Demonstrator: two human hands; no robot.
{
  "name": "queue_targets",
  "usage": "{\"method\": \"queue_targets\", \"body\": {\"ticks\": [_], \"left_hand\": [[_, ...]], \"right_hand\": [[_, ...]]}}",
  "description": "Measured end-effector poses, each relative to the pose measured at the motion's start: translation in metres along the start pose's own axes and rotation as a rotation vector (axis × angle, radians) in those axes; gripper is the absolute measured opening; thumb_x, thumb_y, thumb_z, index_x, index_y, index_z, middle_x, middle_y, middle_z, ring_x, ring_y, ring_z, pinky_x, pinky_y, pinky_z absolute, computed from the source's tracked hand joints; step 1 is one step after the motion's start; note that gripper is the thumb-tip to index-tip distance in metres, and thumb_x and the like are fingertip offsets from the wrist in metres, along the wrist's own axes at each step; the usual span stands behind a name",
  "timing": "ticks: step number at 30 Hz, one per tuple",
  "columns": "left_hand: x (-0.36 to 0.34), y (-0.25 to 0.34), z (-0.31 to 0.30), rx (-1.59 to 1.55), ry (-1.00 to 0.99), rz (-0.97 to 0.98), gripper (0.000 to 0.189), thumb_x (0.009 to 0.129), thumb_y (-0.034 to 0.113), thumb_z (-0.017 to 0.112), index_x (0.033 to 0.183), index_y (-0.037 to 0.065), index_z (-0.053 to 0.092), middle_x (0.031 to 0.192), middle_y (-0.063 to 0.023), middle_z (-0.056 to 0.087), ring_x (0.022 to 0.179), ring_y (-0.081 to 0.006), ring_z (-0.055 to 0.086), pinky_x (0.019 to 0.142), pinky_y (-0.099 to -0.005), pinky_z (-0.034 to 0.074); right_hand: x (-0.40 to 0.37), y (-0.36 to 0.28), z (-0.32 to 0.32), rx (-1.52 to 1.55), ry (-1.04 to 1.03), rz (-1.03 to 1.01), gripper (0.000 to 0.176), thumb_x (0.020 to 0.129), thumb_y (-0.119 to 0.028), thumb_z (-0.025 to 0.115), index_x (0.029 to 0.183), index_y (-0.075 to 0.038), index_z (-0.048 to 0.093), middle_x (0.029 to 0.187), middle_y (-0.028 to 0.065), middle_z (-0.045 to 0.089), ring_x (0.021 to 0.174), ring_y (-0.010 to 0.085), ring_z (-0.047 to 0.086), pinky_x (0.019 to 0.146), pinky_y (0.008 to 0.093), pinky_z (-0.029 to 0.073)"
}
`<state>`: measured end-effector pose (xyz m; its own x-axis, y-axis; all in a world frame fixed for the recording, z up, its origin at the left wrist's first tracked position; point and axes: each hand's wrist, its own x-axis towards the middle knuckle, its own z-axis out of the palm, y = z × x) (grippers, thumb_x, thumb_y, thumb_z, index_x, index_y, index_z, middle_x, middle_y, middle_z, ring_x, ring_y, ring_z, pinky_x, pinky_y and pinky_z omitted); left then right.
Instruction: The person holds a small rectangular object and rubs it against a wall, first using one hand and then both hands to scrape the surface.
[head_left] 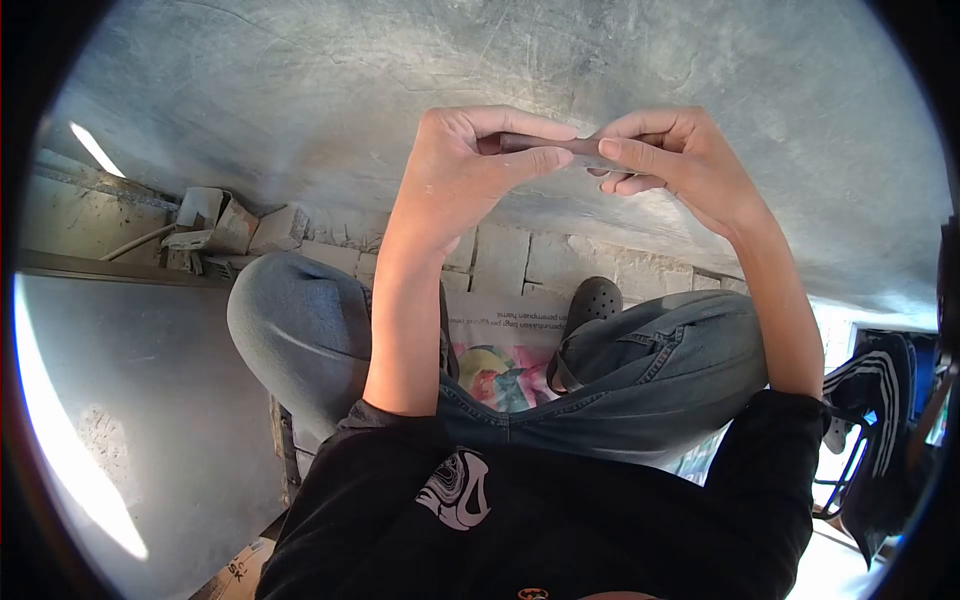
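Observation:
Both hands meet in front of a grey, scuffed, cement-like surface (600, 60), holding a short dark brown rod-like piece (588, 150) between them. My left hand (465, 155) pinches its left part with thumb and fingers, and one end shows inside that grip. The right part is pinched in my right hand (685, 145), whose thumb presses on the near side while the fingers curl behind. Much of the piece is covered by fingers, so its exact kind and full length cannot be made out.
Pale blocks (500, 257) line the foot of the grey surface, with broken pieces (232, 225) at the left. A grey panel (150, 400) stands beside my left knee. Printed sheeting (500, 375) lies between my legs. Dark striped cloth (880, 400) hangs at the right.

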<state>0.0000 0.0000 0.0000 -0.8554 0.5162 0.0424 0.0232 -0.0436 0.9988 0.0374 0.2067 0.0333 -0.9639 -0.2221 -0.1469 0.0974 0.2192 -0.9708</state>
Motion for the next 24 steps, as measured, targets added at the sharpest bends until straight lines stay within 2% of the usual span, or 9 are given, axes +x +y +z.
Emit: {"method": "queue_targets", "body": {"ticks": [2,6,8,12,17,24], "left_hand": [[0.0009,-0.0011,0.0017,-0.057,-0.014,0.064,0.024,0.074,0.002,0.067,0.098,0.0,0.064,0.089,-0.0122,0.065,0.082,-0.0133,0.061,0.075,-0.0232,0.048],[0.0031,-0.0019,0.0055,-0.181,0.003,0.088,0.021,0.076,0.006,0.067,0.096,-0.001,0.064,0.086,-0.0115,0.066,0.079,-0.0132,0.062,0.072,-0.0235,0.049],[0.0027,0.0017,0.0053,-0.23,-0.005,-0.084,0.018,0.079,0.01,0.065,0.093,-0.001,0.065,0.083,-0.0104,0.065,0.076,-0.0136,0.062,0.071,-0.0244,0.05],[0.0027,-0.0018,0.0027,-0.189,-0.058,-0.108,0.017,0.08,0.011,0.064,0.091,-0.001,0.066,0.08,-0.0097,0.065,0.075,-0.0138,0.062,0.07,-0.0247,0.05],[0.0037,-0.0033,0.0042,-0.148,-0.035,0.001,0.016,0.078,0.01,0.066,0.09,-0.001,0.066,0.076,-0.0082,0.064,0.071,-0.0131,0.06,0.068,-0.0241,0.048],[0.0056,-0.0051,0.0048,-0.166,-0.012,0.081,0.018,0.078,0.008,0.066,0.093,-0.002,0.065,0.076,-0.0066,0.063,0.071,-0.0117,0.058,0.069,-0.0244,0.047]], "right_hand": [[0.0003,0.0003,-0.0014,-0.026,0.023,-0.034,0.02,0.079,-0.014,0.066,0.093,0.001,0.065,0.081,0.013,0.066,0.074,0.0161,0.065,0.068,0.022,0.053],[-0.0003,0.0018,-0.002,-0.009,0.033,-0.118,0.019,0.078,-0.011,0.067,0.092,0.001,0.065,0.081,0.0122,0.066,0.073,0.015,0.065,0.068,0.022,0.053],[0.0,0.0024,-0.0008,-0.024,0.024,-0.156,0.018,0.078,-0.01,0.067,0.092,0.001,0.065,0.08,0.0114,0.066,0.073,0.0139,0.064,0.068,0.0223,0.052],[-0.0001,0.0033,-0.0013,-0.069,0.047,-0.154,0.017,0.076,-0.006,0.067,0.092,0.001,0.065,0.079,0.0105,0.066,0.073,0.0127,0.064,0.068,0.022,0.052],[0.0012,0.0042,-0.0012,-0.087,0.042,-0.196,0.018,0.073,-0.001,0.067,0.092,0.001,0.065,0.078,0.0092,0.066,0.073,0.0116,0.063,0.069,0.0211,0.051],[0.003,0.0078,0.0061,-0.054,0.124,-0.275,0.019,0.074,-0.004,0.068,0.093,-0.001,0.066,0.08,0.0087,0.067,0.074,0.0112,0.063,0.068,0.0221,0.051]]}}
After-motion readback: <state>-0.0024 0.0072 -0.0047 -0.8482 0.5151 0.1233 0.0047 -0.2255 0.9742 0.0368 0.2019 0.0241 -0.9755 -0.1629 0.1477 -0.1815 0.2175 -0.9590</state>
